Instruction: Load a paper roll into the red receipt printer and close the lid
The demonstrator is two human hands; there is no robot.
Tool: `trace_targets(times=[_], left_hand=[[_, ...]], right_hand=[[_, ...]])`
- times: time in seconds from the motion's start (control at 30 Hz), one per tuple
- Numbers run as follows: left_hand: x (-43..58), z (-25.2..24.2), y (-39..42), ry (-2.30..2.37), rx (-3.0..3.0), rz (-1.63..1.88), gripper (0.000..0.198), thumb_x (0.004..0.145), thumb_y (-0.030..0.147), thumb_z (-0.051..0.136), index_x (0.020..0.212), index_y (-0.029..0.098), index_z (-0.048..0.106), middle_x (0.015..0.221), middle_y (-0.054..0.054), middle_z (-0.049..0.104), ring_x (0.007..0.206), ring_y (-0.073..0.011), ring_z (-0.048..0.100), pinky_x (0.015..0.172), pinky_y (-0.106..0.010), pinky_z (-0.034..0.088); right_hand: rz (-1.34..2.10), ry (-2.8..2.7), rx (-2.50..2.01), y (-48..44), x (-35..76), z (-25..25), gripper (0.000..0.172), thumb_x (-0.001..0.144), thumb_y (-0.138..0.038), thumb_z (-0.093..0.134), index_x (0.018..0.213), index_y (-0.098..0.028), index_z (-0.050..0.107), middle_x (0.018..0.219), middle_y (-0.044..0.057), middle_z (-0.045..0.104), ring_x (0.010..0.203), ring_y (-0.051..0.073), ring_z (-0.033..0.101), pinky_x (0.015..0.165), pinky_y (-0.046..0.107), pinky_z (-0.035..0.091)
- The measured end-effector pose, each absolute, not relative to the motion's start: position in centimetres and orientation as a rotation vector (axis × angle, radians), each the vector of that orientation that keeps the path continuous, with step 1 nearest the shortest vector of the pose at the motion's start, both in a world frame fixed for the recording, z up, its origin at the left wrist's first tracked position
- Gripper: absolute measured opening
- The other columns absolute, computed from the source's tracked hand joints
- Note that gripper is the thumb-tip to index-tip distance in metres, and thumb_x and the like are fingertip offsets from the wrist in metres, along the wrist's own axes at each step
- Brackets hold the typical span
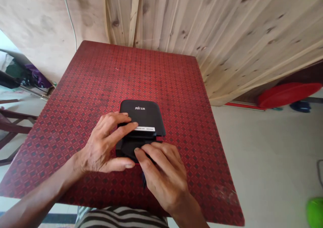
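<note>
A flat black device (141, 115) with rounded corners lies on the red patterned table (151, 73). White lettering is near its far edge, and a white label strip (145, 129) crosses it lower down. A darker black section (132, 145) adjoins its near side. My left hand (103, 143) steadies the device from the left, fingertips on top by the label and thumb along the near edge. The bent fingers of my right hand (161, 169) press on the near black section; my hand hides what lies under them. A short dark piece (144, 181) sticks out beneath my right hand.
A wooden plank wall (181, 22) stands behind the table, with a pale cable (68, 12) hanging at left. Dark wooden chair parts (15, 127) are at the left. On the right floor are a red object (287, 93) and a green one (315, 211).
</note>
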State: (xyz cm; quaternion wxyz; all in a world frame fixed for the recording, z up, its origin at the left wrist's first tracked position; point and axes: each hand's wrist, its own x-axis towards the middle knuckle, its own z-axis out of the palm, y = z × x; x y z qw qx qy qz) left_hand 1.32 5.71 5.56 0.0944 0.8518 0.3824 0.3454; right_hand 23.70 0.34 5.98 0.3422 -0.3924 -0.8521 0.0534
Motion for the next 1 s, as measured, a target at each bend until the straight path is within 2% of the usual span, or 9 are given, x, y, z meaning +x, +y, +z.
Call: trace_targets(times=[0.13, 0.27, 0.4, 0.67, 0.77, 0.9, 1.0], left_hand=[[1.1, 3.6, 3.9, 1.075, 2.562, 1.033, 0.081, 0.099, 0.079, 0.041, 0.152, 0.02, 0.055, 0.135, -0.018, 0.064, 0.131, -0.0356, 0.062, 0.112, -0.056, 0.052], [1.1, 2.8, 3.5, 1.067, 2.604, 1.059, 0.083, 0.098, 0.08, 0.041, 0.156, 0.022, 0.051, 0.135, -0.018, 0.065, 0.134, -0.0357, 0.061, 0.112, -0.054, 0.053], [1.2, 2.7, 3.8, 1.06, 2.644, 1.073, 0.081, 0.098, 0.079, 0.043, 0.152, 0.019, 0.054, 0.133, -0.018, 0.065, 0.133, -0.0343, 0.062, 0.111, -0.051, 0.054], [1.0, 2.4, 4.0, 1.06, 2.646, 1.049, 0.084, 0.094, 0.083, 0.044, 0.152, 0.022, 0.054, 0.132, -0.017, 0.065, 0.131, -0.0341, 0.064, 0.107, -0.051, 0.057], [1.0, 2.1, 3.8, 1.062, 2.653, 1.041, 0.083, 0.095, 0.081, 0.043, 0.149, 0.02, 0.055, 0.135, -0.018, 0.063, 0.134, -0.0339, 0.061, 0.109, -0.05, 0.055], [1.0, 1.6, 3.0, 1.083, 2.615, 0.973, 0.088, 0.097, 0.082, 0.038, 0.154, 0.016, 0.049, 0.143, -0.021, 0.057, 0.147, -0.0372, 0.051, 0.118, -0.054, 0.05], [0.9, 1.5, 2.0, 1.13, 2.546, 1.115, 0.084, 0.1, 0.077, 0.04, 0.155, 0.013, 0.047, 0.149, -0.023, 0.053, 0.148, -0.0361, 0.05, 0.12, -0.053, 0.049]], right_hand=[[0.131, -2.15, -1.034, 0.2, 23.9, 5.5, 0.024, 0.098, -0.003, 0.062, 0.116, -0.016, 0.071, 0.099, 0.009, 0.08, 0.094, 0.021, 0.072, 0.087, 0.039, 0.056], [0.116, -2.15, -1.051, 0.2, 24.0, 5.5, 0.026, 0.097, -0.003, 0.063, 0.117, -0.018, 0.071, 0.097, 0.008, 0.08, 0.092, 0.02, 0.073, 0.086, 0.039, 0.058], [0.131, -2.153, -1.057, 0.2, 23.9, 5.6, 0.025, 0.096, -0.004, 0.065, 0.117, -0.017, 0.07, 0.098, 0.009, 0.08, 0.092, 0.021, 0.073, 0.085, 0.039, 0.058], [0.188, -2.116, -1.063, 0.8, 23.5, 6.0, 0.02, 0.097, -0.013, 0.069, 0.116, -0.021, 0.069, 0.094, 0.006, 0.079, 0.089, 0.021, 0.074, 0.083, 0.039, 0.058], [0.19, -2.105, -1.051, 0.7, 23.6, 6.2, 0.022, 0.096, -0.013, 0.071, 0.117, -0.019, 0.069, 0.096, 0.007, 0.079, 0.09, 0.022, 0.074, 0.084, 0.039, 0.059], [0.162, -2.04, -1.101, 0.9, 24.7, 6.3, 0.022, 0.096, -0.011, 0.07, 0.116, -0.02, 0.071, 0.101, 0.008, 0.077, 0.092, 0.022, 0.072, 0.085, 0.04, 0.059], [0.087, -1.946, -1.16, 1.3, 26.4, 5.9, 0.022, 0.095, -0.008, 0.071, 0.113, -0.021, 0.073, 0.098, 0.006, 0.076, 0.088, 0.019, 0.071, 0.082, 0.036, 0.058]])
